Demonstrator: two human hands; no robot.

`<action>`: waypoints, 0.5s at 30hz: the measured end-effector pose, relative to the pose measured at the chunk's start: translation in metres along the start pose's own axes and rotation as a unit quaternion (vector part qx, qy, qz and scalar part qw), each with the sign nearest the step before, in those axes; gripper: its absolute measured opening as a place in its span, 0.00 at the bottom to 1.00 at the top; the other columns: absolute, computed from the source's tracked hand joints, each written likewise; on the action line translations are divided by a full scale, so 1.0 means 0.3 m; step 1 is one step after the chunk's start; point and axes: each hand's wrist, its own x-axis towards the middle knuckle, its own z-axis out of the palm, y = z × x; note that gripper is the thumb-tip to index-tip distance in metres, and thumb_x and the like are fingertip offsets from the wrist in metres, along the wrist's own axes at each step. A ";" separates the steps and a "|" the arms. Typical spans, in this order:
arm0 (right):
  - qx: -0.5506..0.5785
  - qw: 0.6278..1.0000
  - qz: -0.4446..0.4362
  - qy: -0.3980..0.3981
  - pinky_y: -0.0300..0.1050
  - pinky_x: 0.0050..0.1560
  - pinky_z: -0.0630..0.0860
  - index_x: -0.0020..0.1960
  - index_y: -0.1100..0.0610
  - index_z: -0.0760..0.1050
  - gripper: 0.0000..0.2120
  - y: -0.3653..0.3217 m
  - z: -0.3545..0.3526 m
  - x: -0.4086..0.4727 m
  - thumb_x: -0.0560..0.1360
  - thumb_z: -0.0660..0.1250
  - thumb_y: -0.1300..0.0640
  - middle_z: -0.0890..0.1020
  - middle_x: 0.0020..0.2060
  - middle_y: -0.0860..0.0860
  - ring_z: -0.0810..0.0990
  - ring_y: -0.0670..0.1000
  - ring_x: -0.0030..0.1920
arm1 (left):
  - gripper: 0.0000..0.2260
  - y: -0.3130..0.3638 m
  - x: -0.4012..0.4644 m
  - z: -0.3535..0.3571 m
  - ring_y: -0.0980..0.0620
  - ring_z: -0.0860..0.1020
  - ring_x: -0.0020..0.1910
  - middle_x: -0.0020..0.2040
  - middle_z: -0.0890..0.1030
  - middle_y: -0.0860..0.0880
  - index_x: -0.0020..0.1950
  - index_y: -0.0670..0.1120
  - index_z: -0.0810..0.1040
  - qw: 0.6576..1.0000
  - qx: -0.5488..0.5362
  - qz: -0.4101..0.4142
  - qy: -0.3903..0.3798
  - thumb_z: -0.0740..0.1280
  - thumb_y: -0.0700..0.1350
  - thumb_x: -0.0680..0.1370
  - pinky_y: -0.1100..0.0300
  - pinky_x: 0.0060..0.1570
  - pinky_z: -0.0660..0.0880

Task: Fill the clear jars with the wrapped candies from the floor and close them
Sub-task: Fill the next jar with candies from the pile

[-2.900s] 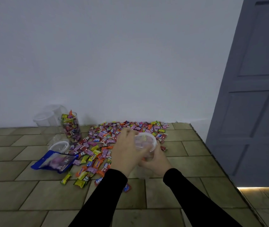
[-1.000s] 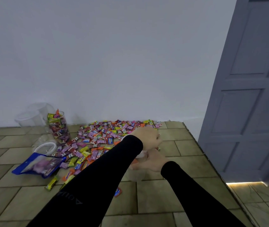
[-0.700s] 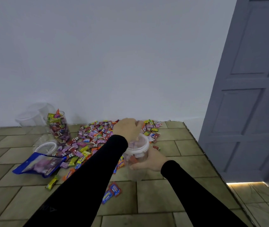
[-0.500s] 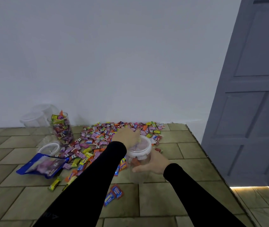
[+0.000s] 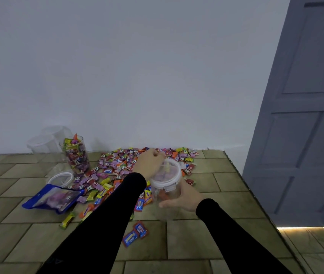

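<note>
Underfoot, a floor point(image 5: 192, 240) of matt olive-brown rectangular tiles with dark grout lines is running up to a plain white wall point(image 5: 137, 76), and a grey panelled door point(image 5: 303, 135) is standing at the right with a strip of light showing under it. Glossy wrapped candies point(image 5: 117, 165), small pillow-shaped packets in pink, purple, yellow, orange and red, are lying scattered across the tiles near the wall. A person in black sleeves is holding a clear plastic jar point(image 5: 167, 191) just above them: the right hand point(image 5: 185, 200) is curling round its lower body, while the left hand point(image 5: 150, 162) is sitting on the round white-rimmed lid point(image 5: 167, 174) with fingers bent over its far edge. A clip tab is hanging at the lid's near side. Further left, a tall clear jar point(image 5: 76, 155) is standing lidless and heaped with candies. Two more translucent tubs point(image 5: 42, 143) are standing behind it against the wall. A loose round lid point(image 5: 60, 178) is lying beside a crinkled blue pouch point(image 5: 52, 198) that is lying flat on the tiles.
</note>
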 end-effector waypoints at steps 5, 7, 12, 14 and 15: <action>-0.004 1.000 -0.008 0.004 0.19 0.42 0.67 0.67 0.51 0.61 0.39 -0.013 0.008 -0.002 0.65 0.79 0.65 0.72 0.54 0.37 0.73 0.28 0.51 | 0.12 0.039 -0.056 -0.081 0.58 0.72 0.28 0.33 0.76 0.49 0.44 0.44 0.71 0.990 -0.130 0.054 0.013 0.61 0.51 0.82 0.62 0.33 0.68; -0.008 1.000 -0.006 0.013 0.19 0.42 0.68 0.67 0.51 0.63 0.39 0.003 0.015 0.005 0.63 0.81 0.60 0.73 0.55 0.38 0.75 0.36 0.55 | 0.11 0.062 -0.087 -0.126 0.58 0.72 0.25 0.27 0.75 0.53 0.45 0.44 0.72 0.983 -0.167 0.075 -0.029 0.63 0.50 0.81 0.65 0.30 0.68; -0.016 0.999 -0.002 0.037 0.39 0.59 0.76 0.70 0.50 0.61 0.46 0.024 0.021 0.010 0.59 0.82 0.50 0.78 0.59 0.44 0.78 0.44 0.59 | 0.03 0.066 -0.177 -0.214 0.59 0.79 0.31 0.29 0.81 0.53 0.45 0.48 0.82 0.982 -0.041 0.126 -0.138 0.71 0.47 0.76 0.67 0.39 0.73; -0.022 0.999 0.004 0.037 0.42 0.59 0.75 0.71 0.49 0.56 0.52 0.026 0.012 0.013 0.56 0.83 0.49 0.77 0.59 0.45 0.78 0.46 0.59 | 0.04 0.043 -0.207 -0.222 0.54 0.83 0.37 0.34 0.84 0.50 0.46 0.52 0.84 0.974 0.032 0.123 -0.190 0.74 0.48 0.73 0.60 0.47 0.77; -0.024 0.999 0.014 0.039 0.41 0.58 0.74 0.71 0.49 0.55 0.52 0.018 0.006 0.011 0.56 0.83 0.51 0.77 0.58 0.45 0.77 0.47 0.59 | 0.05 0.029 -0.220 -0.219 0.52 0.83 0.39 0.36 0.85 0.49 0.46 0.53 0.83 0.968 0.070 0.120 -0.210 0.75 0.49 0.71 0.55 0.49 0.77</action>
